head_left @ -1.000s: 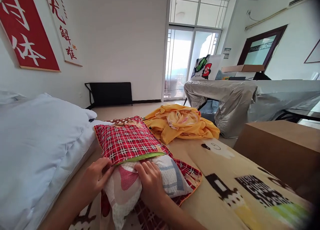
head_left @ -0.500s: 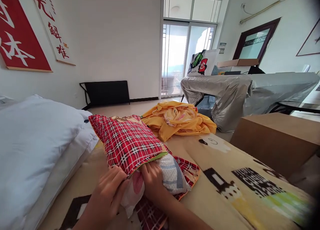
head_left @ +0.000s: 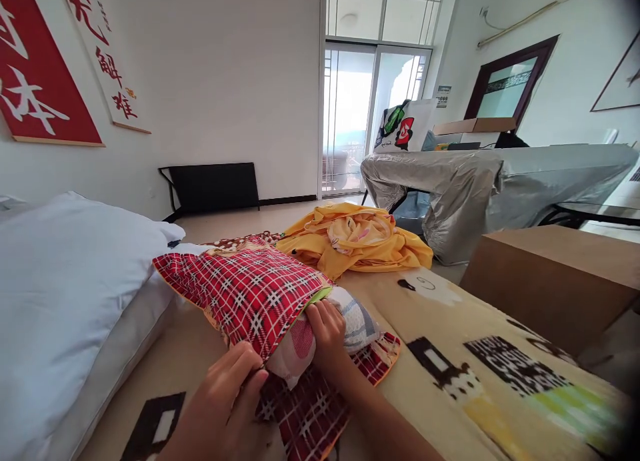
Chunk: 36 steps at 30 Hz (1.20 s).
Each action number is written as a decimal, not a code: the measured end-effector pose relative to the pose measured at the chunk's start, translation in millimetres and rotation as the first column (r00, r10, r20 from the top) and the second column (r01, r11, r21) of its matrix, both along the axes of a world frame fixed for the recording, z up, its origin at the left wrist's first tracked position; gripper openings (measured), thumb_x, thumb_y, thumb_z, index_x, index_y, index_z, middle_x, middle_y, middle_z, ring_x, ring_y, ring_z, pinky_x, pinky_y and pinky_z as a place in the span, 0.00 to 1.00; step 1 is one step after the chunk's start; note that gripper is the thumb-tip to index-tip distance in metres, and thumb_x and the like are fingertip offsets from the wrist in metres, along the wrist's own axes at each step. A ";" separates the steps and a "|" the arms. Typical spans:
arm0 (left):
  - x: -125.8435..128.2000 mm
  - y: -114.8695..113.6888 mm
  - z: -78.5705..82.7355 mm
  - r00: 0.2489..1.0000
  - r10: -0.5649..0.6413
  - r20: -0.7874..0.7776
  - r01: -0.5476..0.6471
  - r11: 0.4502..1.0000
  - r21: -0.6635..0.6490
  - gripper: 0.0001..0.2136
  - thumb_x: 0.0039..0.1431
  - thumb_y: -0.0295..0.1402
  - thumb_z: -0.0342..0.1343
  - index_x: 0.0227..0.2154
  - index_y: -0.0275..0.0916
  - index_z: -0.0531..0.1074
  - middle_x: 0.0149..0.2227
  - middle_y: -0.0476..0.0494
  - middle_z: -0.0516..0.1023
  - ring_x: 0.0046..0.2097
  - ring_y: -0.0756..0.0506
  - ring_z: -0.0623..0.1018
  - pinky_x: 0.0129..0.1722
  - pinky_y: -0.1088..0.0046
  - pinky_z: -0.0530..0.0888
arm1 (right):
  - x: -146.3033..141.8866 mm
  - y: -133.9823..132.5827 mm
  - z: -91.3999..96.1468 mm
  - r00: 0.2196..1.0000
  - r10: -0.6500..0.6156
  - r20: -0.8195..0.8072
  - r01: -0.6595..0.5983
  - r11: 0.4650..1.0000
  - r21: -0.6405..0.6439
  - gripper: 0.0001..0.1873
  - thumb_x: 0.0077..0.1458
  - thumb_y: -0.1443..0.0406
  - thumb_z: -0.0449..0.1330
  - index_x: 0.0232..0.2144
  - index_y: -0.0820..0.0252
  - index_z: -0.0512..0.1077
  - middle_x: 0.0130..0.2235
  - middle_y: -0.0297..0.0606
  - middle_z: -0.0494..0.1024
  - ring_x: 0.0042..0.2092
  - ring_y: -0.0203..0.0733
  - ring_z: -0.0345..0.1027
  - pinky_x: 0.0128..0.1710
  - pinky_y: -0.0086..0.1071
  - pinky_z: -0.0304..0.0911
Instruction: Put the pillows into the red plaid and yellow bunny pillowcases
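Observation:
A red plaid pillowcase (head_left: 250, 284) lies on the bed in front of me with a pillow (head_left: 357, 321) partly inside it. The pillow's exposed end is white with blue, grey and red patterning. My left hand (head_left: 225, 384) pinches the near corner of the case's opening. At the green-lined edge of that opening, my right hand (head_left: 327, 327) grips the pillow, its fingertips hidden under the case. A loose plaid flap (head_left: 310, 407) of the case spreads beneath the pillow and my right forearm.
White pillows (head_left: 75, 301) are piled at the left. Crumpled yellow bedding (head_left: 360, 241) sits at the bed's far edge. A cardboard box (head_left: 555, 281) stands to the right, before a table under a silvery cover (head_left: 460, 181). The bedsheet (head_left: 450, 334) has cartoon prints.
The pillowcase's far end has dropped and swung left. My right hand has shifted right and up with the pillow's end, while my left hand keeps the corner, slightly lower and to the right.

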<state>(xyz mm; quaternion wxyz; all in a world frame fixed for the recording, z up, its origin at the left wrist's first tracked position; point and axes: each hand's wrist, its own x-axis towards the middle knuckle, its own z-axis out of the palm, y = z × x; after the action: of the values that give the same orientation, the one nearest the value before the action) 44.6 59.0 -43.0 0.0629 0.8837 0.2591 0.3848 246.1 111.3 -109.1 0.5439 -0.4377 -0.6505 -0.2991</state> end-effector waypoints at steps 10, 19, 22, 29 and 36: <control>-5.0 -8.6 2.1 0.998 -0.002 0.065 -0.003 0.996 0.087 0.06 0.64 0.27 0.45 0.31 0.41 0.62 0.28 0.51 0.69 0.30 0.53 0.71 0.32 0.84 0.69 | 8.2 -56.4 53.2 0.968 0.177 -0.175 -0.141 0.969 0.200 0.06 0.58 0.75 0.53 0.36 0.62 0.65 0.27 0.33 0.60 0.30 0.34 0.54 0.29 0.30 0.50; -18.6 -1.8 3.8 0.978 0.128 0.162 -0.117 0.990 -0.076 0.09 0.66 0.29 0.43 0.28 0.40 0.61 0.26 0.52 0.67 0.29 0.52 0.70 0.31 0.83 0.70 | -43.1 -28.6 0.6 0.994 0.050 0.098 -0.053 0.998 0.032 0.15 0.62 0.71 0.45 0.25 0.62 0.65 0.24 0.38 0.66 0.29 0.39 0.56 0.30 0.34 0.49; -10.4 -8.4 3.4 0.996 0.027 0.080 -0.014 0.987 -0.158 0.11 0.66 0.31 0.44 0.25 0.40 0.61 0.25 0.51 0.67 0.29 0.52 0.70 0.31 0.81 0.70 | -41.0 -9.6 -20.5 0.997 0.035 0.070 -0.035 0.999 -0.005 0.12 0.61 0.70 0.48 0.31 0.60 0.71 0.30 0.39 0.73 0.36 0.43 0.63 0.37 0.37 0.55; -50.5 -0.3 9.5 0.976 0.051 -0.210 -0.112 0.951 -0.288 0.10 0.62 0.39 0.48 0.30 0.42 0.70 0.31 0.47 0.75 0.33 0.48 0.74 0.34 0.79 0.72 | -36.4 -31.8 12.9 0.980 0.129 0.154 -0.045 0.888 -0.458 0.11 0.50 0.65 0.59 0.38 0.58 0.75 0.41 0.42 0.77 0.44 0.47 0.68 0.48 0.40 0.58; -83.7 8.0 15.9 0.903 0.009 -0.430 -0.271 0.790 -0.551 0.15 0.63 0.44 0.46 0.31 0.39 0.71 0.31 0.47 0.75 0.31 0.48 0.73 0.33 0.78 0.71 | 51.5 -100.5 105.2 0.897 0.428 0.108 -0.089 0.415 -0.905 0.17 0.55 0.57 0.61 0.47 0.52 0.73 0.45 0.36 0.77 0.47 0.40 0.70 0.47 0.30 0.60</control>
<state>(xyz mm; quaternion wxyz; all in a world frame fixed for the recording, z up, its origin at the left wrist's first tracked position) -39.1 67.0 -27.1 0.2539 0.8559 0.4404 0.0950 297.7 10.9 -3.9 0.1627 -0.4919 -0.8490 0.1037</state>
